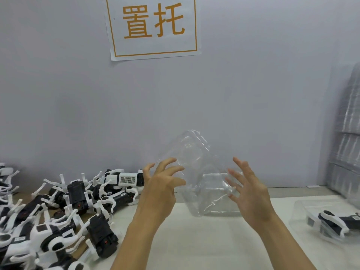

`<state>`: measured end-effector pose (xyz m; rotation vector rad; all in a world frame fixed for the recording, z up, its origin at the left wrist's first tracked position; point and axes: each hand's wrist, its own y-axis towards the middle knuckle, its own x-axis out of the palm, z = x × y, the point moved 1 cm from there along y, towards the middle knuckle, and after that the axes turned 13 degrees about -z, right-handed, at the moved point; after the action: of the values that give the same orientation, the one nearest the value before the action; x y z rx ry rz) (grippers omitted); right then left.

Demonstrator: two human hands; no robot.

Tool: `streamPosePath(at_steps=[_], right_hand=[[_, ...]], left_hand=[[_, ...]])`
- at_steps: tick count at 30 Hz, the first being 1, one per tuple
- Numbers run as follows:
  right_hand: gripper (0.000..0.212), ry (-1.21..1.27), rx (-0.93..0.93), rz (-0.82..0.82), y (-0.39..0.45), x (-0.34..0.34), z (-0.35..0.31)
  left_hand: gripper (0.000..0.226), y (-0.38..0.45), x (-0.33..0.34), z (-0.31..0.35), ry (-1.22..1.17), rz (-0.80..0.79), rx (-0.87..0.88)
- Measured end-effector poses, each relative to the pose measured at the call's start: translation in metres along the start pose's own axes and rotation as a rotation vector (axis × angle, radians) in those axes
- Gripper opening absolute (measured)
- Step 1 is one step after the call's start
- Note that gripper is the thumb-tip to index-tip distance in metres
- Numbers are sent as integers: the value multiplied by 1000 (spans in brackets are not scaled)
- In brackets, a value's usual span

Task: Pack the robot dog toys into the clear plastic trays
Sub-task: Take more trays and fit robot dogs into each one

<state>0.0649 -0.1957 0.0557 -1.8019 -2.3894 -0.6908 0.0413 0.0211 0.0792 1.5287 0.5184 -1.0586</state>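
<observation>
A person holds up a clear plastic tray [196, 172] between both hands, tilted, with its lower corner close to or touching the white surface [194, 240]; I cannot tell which. The left hand [161, 188] has its fingers spread and bent like a claw against the left side of the tray. The right hand [247, 190] has its fingers spread and nearly straight against the right side. Neither grip is closed firmly around the plastic; it looks more like a light hold with the fingertips, and the blur makes it hard to say more.

The robot dog toys [58, 211], black and white, lie in a loose pile on the left part of the surface, near the left arm. On the right, one toy [335, 221] already lies inside another clear tray [300, 215]. Further right, at the edge, stands a tall stack of empty trays [348, 133]. A paper sign [153, 26] with orange characters hangs on the wall behind.

I judge that the step in hand is preparing a fresh tray, perhaps separating or opening it. The next move calls for laying it flat with its hollow side up, then taking one toy from the pile with the left hand. The thin plastic bends easily, so a gentle hold is better.
</observation>
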Motion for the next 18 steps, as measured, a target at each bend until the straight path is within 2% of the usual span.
streamPosePath(at_steps=[3,5,8,10,13,16,18], right_hand=[[68,-133,18,-90,1,5,3],[67,-282,39,-65,3,9,8],[34,-389,52,27,6,10,13],[17,-357,104,24,8,10,13],[11,-340,149,-5,7,10,8],[24,-330,162,-9,3,10,-1],[35,-354,219,-61,2,8,-2]], left_hand=[[37,-2,-1,3,2,-121,-33],[31,-4,-3,5,-63,-191,-20],[33,-5,-10,5,-330,-374,-35],[38,-2,-17,5,-399,-421,-62],[41,3,-25,3,-308,-297,-46],[48,2,-31,-5,-347,-91,-90],[57,-1,-35,-17,-440,-54,-108]])
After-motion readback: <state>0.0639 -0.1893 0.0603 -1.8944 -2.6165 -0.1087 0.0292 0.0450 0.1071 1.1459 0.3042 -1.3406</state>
